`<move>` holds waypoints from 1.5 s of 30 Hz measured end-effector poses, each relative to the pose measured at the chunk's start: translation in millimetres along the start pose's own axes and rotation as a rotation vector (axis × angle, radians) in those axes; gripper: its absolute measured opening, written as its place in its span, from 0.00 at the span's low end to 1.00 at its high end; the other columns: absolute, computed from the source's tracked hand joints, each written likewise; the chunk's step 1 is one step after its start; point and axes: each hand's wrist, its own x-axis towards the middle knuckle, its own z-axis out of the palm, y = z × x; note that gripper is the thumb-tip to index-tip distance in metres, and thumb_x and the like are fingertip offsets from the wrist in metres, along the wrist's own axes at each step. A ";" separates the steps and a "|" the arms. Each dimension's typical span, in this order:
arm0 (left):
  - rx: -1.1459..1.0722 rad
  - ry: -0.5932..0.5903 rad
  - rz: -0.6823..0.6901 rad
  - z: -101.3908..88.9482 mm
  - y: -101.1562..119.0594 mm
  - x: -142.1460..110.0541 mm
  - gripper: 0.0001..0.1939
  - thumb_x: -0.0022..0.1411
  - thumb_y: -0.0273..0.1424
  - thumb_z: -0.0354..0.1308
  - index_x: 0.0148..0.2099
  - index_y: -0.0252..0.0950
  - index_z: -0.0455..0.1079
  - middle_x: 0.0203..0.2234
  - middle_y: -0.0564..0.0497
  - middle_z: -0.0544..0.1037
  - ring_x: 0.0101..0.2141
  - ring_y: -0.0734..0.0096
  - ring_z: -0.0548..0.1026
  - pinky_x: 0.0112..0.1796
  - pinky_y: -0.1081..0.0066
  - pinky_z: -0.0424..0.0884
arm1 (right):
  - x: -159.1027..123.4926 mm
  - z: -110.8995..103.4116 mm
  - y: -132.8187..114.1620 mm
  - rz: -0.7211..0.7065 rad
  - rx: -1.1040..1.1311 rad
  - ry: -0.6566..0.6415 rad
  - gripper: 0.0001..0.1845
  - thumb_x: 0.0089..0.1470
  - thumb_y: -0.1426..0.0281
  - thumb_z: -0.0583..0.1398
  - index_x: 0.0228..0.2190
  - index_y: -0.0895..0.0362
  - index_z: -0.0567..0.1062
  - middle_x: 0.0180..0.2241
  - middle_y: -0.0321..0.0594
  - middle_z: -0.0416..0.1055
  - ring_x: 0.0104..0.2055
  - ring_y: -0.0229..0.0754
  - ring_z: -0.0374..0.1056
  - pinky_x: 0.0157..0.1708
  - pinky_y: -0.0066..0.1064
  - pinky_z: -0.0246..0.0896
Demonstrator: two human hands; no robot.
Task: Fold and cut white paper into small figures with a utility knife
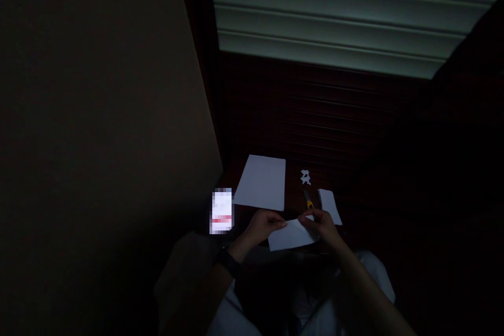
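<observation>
A white sheet of paper [293,237] lies at the near edge of the dark table, in front of my lap. My left hand [266,224], with a dark watch on its wrist, has its fingers closed at the sheet's upper left edge. At the upper right edge, my right hand [321,223] pinches the same sheet between thumb and fingers. Just beyond the right hand lies a yellow-handled cutter knife [309,203], its blade pointing away. The dim light hides fine detail of the fingertips.
A larger white paper [263,182] lies farther back on the left. Beside it is a bright, pixelated rectangle [221,211]. Small paper scraps [305,177] sit beyond the knife, and a narrow stack of white paper [329,207] is at right. A wall [157,89] rises close on the left.
</observation>
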 end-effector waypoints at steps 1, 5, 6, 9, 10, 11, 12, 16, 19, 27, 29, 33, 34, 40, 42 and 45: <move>0.037 0.003 0.008 -0.9 -0.7 -0.6 0.14 0.48 0.40 0.62 0.30 0.32 0.77 0.25 0.47 0.79 0.28 0.64 0.75 0.28 0.72 0.67 | -0.5 -1.5 -2.1 -0.014 -0.018 -0.046 0.14 0.40 0.61 0.65 0.25 0.59 0.76 0.25 0.39 0.72 0.28 0.40 0.65 0.27 0.28 0.58; 0.143 -0.046 0.033 -3.6 2.5 -5.3 0.15 0.48 0.40 0.61 0.31 0.33 0.77 0.22 0.48 0.79 0.25 0.66 0.74 0.25 0.74 0.64 | -0.4 -3.7 -9.2 -0.030 -0.110 -0.220 0.13 0.40 0.61 0.65 0.25 0.59 0.77 0.25 0.39 0.73 0.28 0.39 0.65 0.28 0.28 0.58; 0.154 -0.058 0.035 -3.6 3.9 -6.3 0.15 0.48 0.40 0.61 0.31 0.33 0.77 0.22 0.48 0.79 0.25 0.67 0.74 0.24 0.75 0.64 | -0.1 -3.1 -10.1 -0.025 -0.135 -0.242 0.13 0.40 0.61 0.65 0.24 0.59 0.77 0.24 0.38 0.72 0.27 0.39 0.65 0.27 0.28 0.57; 0.163 -0.067 0.036 -4.0 6.5 -7.9 0.15 0.48 0.40 0.61 0.31 0.33 0.77 0.22 0.49 0.78 0.24 0.67 0.73 0.24 0.75 0.63 | 0.3 -1.3 -11.7 -0.004 -0.172 -0.245 0.13 0.40 0.61 0.65 0.23 0.59 0.76 0.22 0.37 0.71 0.24 0.37 0.63 0.25 0.26 0.55; 0.162 -0.065 0.035 -4.7 6.7 -8.1 0.15 0.48 0.40 0.61 0.30 0.33 0.77 0.22 0.49 0.78 0.24 0.67 0.73 0.24 0.75 0.63 | 0.1 -1.3 -12.0 0.006 -0.171 -0.241 0.13 0.40 0.61 0.65 0.22 0.60 0.76 0.21 0.37 0.71 0.23 0.36 0.62 0.23 0.26 0.54; 0.160 -0.060 0.033 -5.8 6.5 -8.2 0.15 0.47 0.41 0.62 0.30 0.33 0.77 0.22 0.49 0.78 0.25 0.67 0.74 0.24 0.75 0.63 | -0.2 -2.0 -12.2 0.014 -0.164 -0.240 0.14 0.40 0.60 0.65 0.22 0.60 0.76 0.21 0.36 0.70 0.22 0.35 0.61 0.22 0.25 0.53; 0.153 -0.053 0.027 -7.5 6.0 -8.2 0.15 0.47 0.41 0.62 0.30 0.33 0.77 0.22 0.48 0.79 0.25 0.66 0.74 0.25 0.74 0.64 | -0.6 -3.4 -12.3 0.020 -0.154 -0.239 0.14 0.40 0.60 0.65 0.22 0.60 0.76 0.20 0.36 0.70 0.22 0.35 0.60 0.22 0.25 0.52; 0.053 -0.041 -0.014 -17.9 1.7 -7.6 0.15 0.45 0.41 0.63 0.30 0.33 0.77 0.25 0.47 0.79 0.28 0.64 0.75 0.28 0.73 0.67 | -2.3 -16.1 -12.6 0.086 -0.050 -0.188 0.15 0.38 0.59 0.66 0.21 0.59 0.74 0.20 0.35 0.68 0.21 0.34 0.60 0.20 0.25 0.53; -0.077 -0.003 -0.052 -27.6 -2.9 -6.5 0.14 0.44 0.39 0.65 0.30 0.32 0.77 0.26 0.46 0.80 0.28 0.64 0.76 0.31 0.71 0.68 | -2.3 -28.3 -12.7 0.140 0.072 -0.128 0.16 0.39 0.58 0.66 0.23 0.59 0.73 0.21 0.37 0.69 0.22 0.36 0.63 0.21 0.26 0.57; -0.474 0.390 -0.177 -20.4 -16.2 -6.4 0.23 0.47 0.43 0.63 0.40 0.29 0.74 0.34 0.41 0.79 0.35 0.59 0.76 0.33 0.67 0.70 | -5.9 -0.9 4.8 0.164 0.400 -0.017 0.28 0.39 0.57 0.66 0.42 0.54 0.69 0.41 0.44 0.71 0.39 0.47 0.70 0.35 0.36 0.67; -0.555 0.387 -0.197 -9.4 -19.7 -7.6 0.24 0.47 0.42 0.63 0.43 0.30 0.73 0.36 0.41 0.78 0.36 0.59 0.76 0.32 0.67 0.71 | -5.8 18.0 15.5 0.258 0.414 -0.092 0.28 0.39 0.56 0.66 0.42 0.54 0.69 0.39 0.44 0.71 0.36 0.45 0.71 0.33 0.36 0.67; -0.615 0.325 -0.185 4.1 -25.0 -9.9 0.24 0.47 0.41 0.64 0.43 0.30 0.72 0.37 0.40 0.78 0.36 0.61 0.76 0.34 0.67 0.71 | 0.9 46.6 34.3 0.298 0.399 -0.040 0.22 0.38 0.52 0.65 0.29 0.57 0.72 0.26 0.39 0.71 0.27 0.40 0.69 0.26 0.31 0.66; -0.606 0.318 -0.195 4.4 -25.8 -10.3 0.24 0.46 0.41 0.64 0.43 0.30 0.72 0.38 0.40 0.77 0.36 0.61 0.76 0.34 0.67 0.71 | 3.2 50.6 37.0 0.298 0.397 0.000 0.23 0.37 0.51 0.65 0.25 0.58 0.71 0.23 0.38 0.70 0.25 0.39 0.68 0.25 0.30 0.65; -0.407 0.332 -0.171 -4.0 -22.1 -10.1 0.31 0.45 0.36 0.66 0.51 0.34 0.65 0.45 0.40 0.74 0.40 0.59 0.75 0.37 0.65 0.71 | 11.5 55.8 40.5 0.205 0.292 0.092 0.25 0.36 0.47 0.63 0.21 0.58 0.71 0.21 0.39 0.70 0.24 0.41 0.66 0.24 0.30 0.62; -0.315 0.357 -0.101 -2.9 -17.4 -9.4 0.34 0.43 0.34 0.67 0.53 0.36 0.63 0.48 0.41 0.71 0.42 0.59 0.74 0.40 0.65 0.71 | 11.5 55.6 40.6 0.103 0.154 0.108 0.24 0.41 0.48 0.60 0.21 0.58 0.72 0.21 0.39 0.70 0.24 0.41 0.66 0.25 0.29 0.60; -0.193 0.293 -0.040 3.5 -10.2 -8.5 0.37 0.42 0.33 0.68 0.55 0.38 0.61 0.48 0.43 0.72 0.45 0.58 0.72 0.43 0.65 0.69 | 9.2 56.6 39.0 -0.047 -0.091 0.136 0.22 0.48 0.51 0.57 0.21 0.58 0.72 0.20 0.37 0.69 0.24 0.40 0.64 0.25 0.28 0.56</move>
